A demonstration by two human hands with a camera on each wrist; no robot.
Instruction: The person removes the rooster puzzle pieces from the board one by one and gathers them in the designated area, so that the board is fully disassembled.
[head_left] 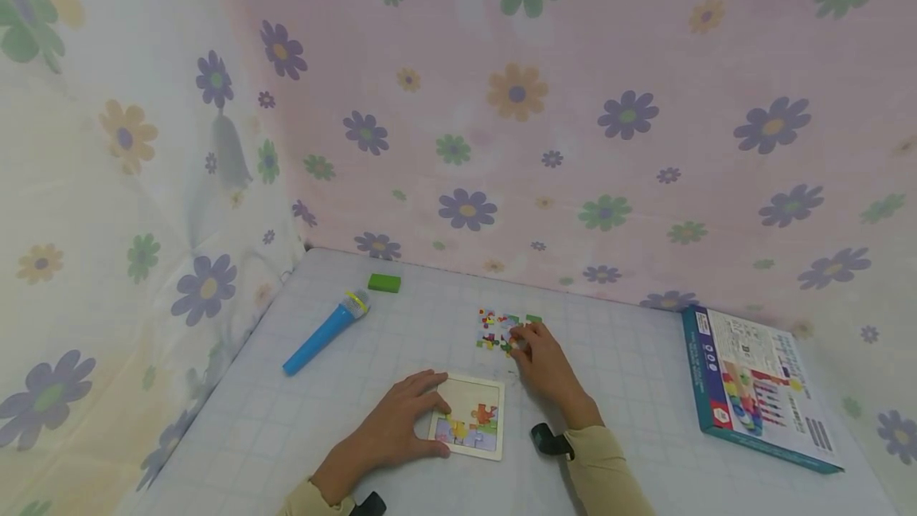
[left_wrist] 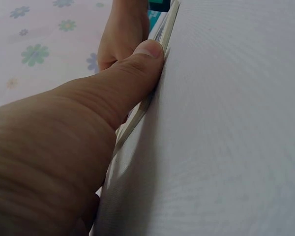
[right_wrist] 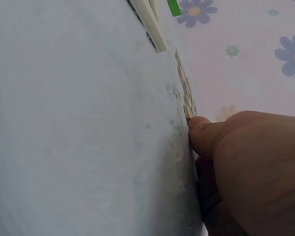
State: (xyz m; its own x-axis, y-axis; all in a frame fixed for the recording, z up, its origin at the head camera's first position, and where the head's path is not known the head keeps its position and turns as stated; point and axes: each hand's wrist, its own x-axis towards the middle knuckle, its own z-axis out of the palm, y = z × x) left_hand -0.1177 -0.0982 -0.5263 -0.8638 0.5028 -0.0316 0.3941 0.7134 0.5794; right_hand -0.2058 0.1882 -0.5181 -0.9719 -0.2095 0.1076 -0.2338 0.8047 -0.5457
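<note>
A square puzzle board (head_left: 500, 420) with a pale raised rim lies at the front middle of the table. Several colourful pieces (head_left: 484, 414) are set along its lower and right parts. My left hand (head_left: 404, 422) holds the board at its left side, thumb near the lower corner and fingers at the upper one; in the left wrist view the thumb (left_wrist: 146, 54) presses its edge. Beyond the board lies a group of loose puzzle pieces (head_left: 489, 340). My right hand (head_left: 550, 369) pinches at a piece on their right side, mostly hidden by the fingers.
A blue toy microphone (head_left: 318, 341) lies to the left, with a green block (head_left: 384, 283) beyond it. A flat printed box (head_left: 766, 396) lies on the right. Flowered cloth (head_left: 466, 142) hangs behind the table and along the left side.
</note>
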